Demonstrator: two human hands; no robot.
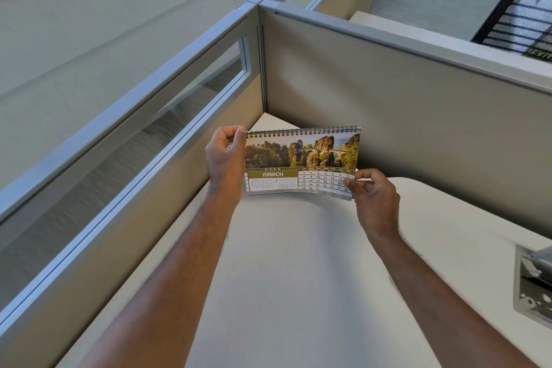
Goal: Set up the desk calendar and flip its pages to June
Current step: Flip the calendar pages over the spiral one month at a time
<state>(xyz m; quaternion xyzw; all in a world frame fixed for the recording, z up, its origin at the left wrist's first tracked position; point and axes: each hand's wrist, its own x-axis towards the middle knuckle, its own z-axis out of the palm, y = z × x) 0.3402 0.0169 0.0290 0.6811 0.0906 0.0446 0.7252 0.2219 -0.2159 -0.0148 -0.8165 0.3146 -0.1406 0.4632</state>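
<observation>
A spiral-bound desk calendar (301, 158) is held up above the white desk (292, 263) near the cubicle corner. Its front page shows MARCH under a photo of a stone bridge among rocks. My left hand (225, 158) grips the calendar's left edge, fingers pinched at the top-left corner by the spiral. At the lower right corner, the thumb and fingers of my right hand (373, 197) pinch the front page. The page stack bows slightly along its lower edge.
Grey cubicle partitions (388, 92) rise behind and to the left, the left one with a glass strip. A metal cable-port box (534, 287) sits in the desk at the right edge. A black mesh tray (519, 12) stands beyond the back partition.
</observation>
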